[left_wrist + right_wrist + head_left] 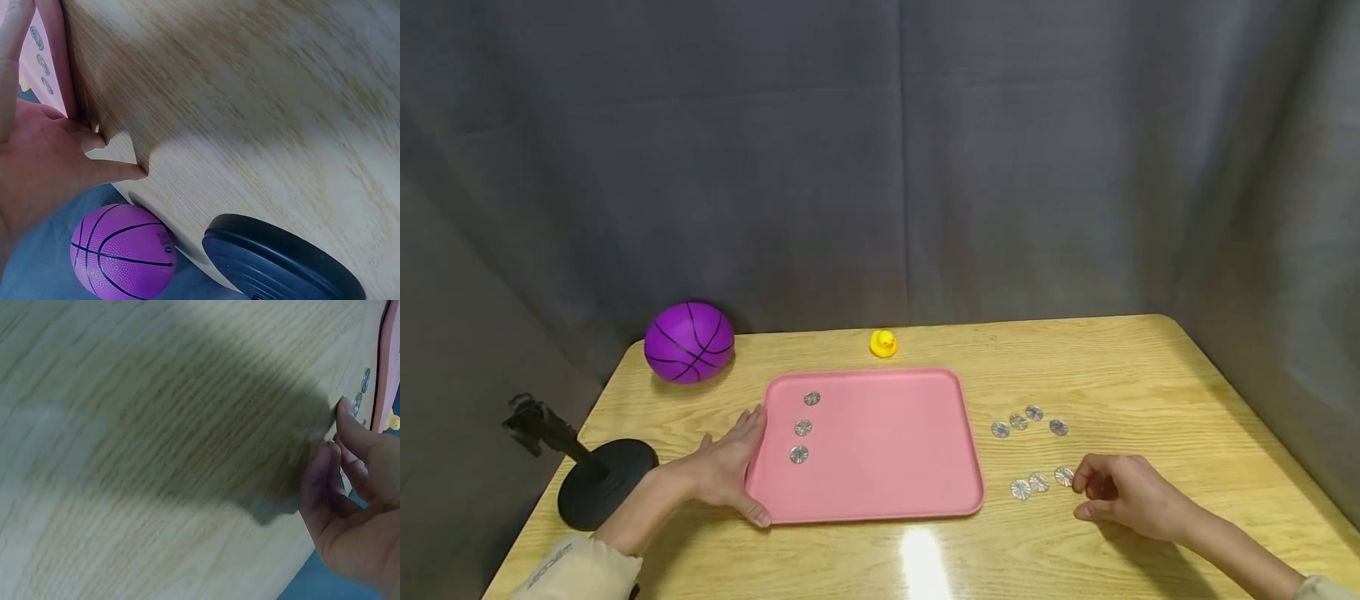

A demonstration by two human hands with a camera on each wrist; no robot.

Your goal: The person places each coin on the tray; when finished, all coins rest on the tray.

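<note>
A pink tray lies on the table with three silver coins in a column along its left side, the middle coin among them. My left hand spreads along the tray's left edge, its thumb at the near corner. To the tray's right, more silver coins lie on the wood in two groups. The near group is a row of three, and its rightmost coin sits right at the fingertips of my right hand. That hand's fingers are bent, with a gap between thumb and index finger.
A purple ball rests at the table's back left corner. Nearer on the left stands a black stand with a round base. Behind the tray sits a yellow rubber duck. Grey curtains hang beyond the table.
</note>
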